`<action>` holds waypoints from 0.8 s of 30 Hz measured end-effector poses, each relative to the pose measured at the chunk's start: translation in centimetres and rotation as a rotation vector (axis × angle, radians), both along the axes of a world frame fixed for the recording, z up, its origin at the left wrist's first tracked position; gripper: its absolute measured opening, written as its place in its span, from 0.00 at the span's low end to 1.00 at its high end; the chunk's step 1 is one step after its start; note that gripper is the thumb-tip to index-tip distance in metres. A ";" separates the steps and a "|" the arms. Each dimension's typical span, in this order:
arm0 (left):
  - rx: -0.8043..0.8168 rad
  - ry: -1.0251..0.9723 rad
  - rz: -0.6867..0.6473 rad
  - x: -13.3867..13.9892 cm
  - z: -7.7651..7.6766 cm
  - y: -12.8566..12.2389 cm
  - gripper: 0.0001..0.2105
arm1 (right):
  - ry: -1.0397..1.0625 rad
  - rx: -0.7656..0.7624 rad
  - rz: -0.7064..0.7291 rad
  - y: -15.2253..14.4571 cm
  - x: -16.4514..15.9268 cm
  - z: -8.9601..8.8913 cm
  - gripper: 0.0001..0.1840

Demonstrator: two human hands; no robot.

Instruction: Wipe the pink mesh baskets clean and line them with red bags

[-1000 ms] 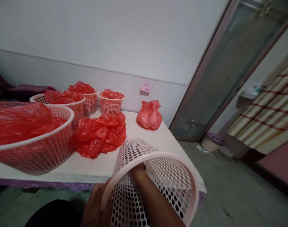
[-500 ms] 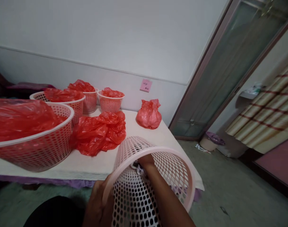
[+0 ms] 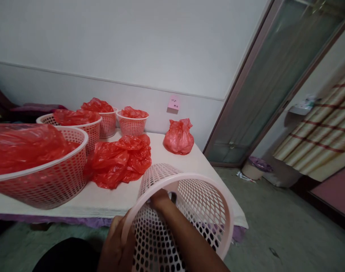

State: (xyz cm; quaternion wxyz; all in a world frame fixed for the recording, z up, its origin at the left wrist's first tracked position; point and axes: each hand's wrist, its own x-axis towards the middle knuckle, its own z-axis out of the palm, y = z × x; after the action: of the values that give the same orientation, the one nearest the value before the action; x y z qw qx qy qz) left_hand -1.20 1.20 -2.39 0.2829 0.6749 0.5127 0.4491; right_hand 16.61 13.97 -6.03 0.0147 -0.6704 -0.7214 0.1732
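Observation:
A pale pink mesh plastic basket (image 3: 189, 176) lies tilted at the table's front edge, its mouth facing me. My left hand (image 3: 115, 236) is closed around the left side of its rim. My right arm reaches through the mouth, and my right hand (image 3: 160, 199) is deep inside against the left part of the inner wall. Its fingers are curled and mostly hidden, and what they hold cannot be made out. A small dark patch shows just beyond the wrist. Behind the basket's left side is a heap of crumpled red plastic bags (image 3: 121, 158).
Left on the white-covered table (image 3: 104, 204) stand several baskets holding red bags, the nearest a large basket (image 3: 61, 177). A tied red bag (image 3: 178, 138) sits at the back right, below a pink note (image 3: 174, 104) on the wall. A bin (image 3: 254, 169) stands on the floor.
My right hand has moved left inside the basket. The black-and-white thing seen beside it before is now out of sight. My left hand keeps its hold on the rim.

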 end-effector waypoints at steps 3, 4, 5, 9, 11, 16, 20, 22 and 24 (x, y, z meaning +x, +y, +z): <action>0.021 -0.016 -0.008 -0.1 -0.2 0.1 0.16 | -0.090 -0.066 -0.002 0.2 1.5 0.9 0.28; 0.033 -0.029 -0.011 0.0 -0.3 0.1 0.15 | -0.110 -0.087 -0.012 0.2 1.9 1.2 0.29; 0.042 -0.040 -0.013 0.1 -0.3 0.1 0.14 | -0.119 -0.105 -0.019 0.2 2.3 1.4 0.30; 0.021 -0.048 -0.010 0.8 0.1 -0.2 0.15 | -0.005 -0.115 0.008 -0.4 3.0 1.6 0.28; 0.005 -0.050 -0.010 1.3 0.6 -0.5 0.17 | 0.106 -0.103 0.025 -1.0 2.9 1.7 0.25; -0.022 -0.047 -0.051 1.9 1.2 -0.9 0.19 | 0.372 -0.129 0.121 -3.5 2.2 3.3 0.23; -0.030 -0.032 0.003 1.6 1.0 -0.5 0.18 | 0.389 -0.122 0.228 -6.6 1.4 4.9 0.16; -0.045 -0.033 0.026 1.3 1.0 -0.1 0.18 | 0.232 -0.067 0.224 -8.0 1.2 5.5 0.15; -0.058 -0.038 0.023 1.2 1.0 0.3 0.18 | 0.073 -0.021 0.211 -9.4 1.2 6.0 0.17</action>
State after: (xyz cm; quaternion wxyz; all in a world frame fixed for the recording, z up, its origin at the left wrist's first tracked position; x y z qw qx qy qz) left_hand -0.02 1.47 -1.35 0.3066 0.6519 0.5279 0.4499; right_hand 17.76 4.53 -0.06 0.0155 -0.5841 -0.7850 0.2057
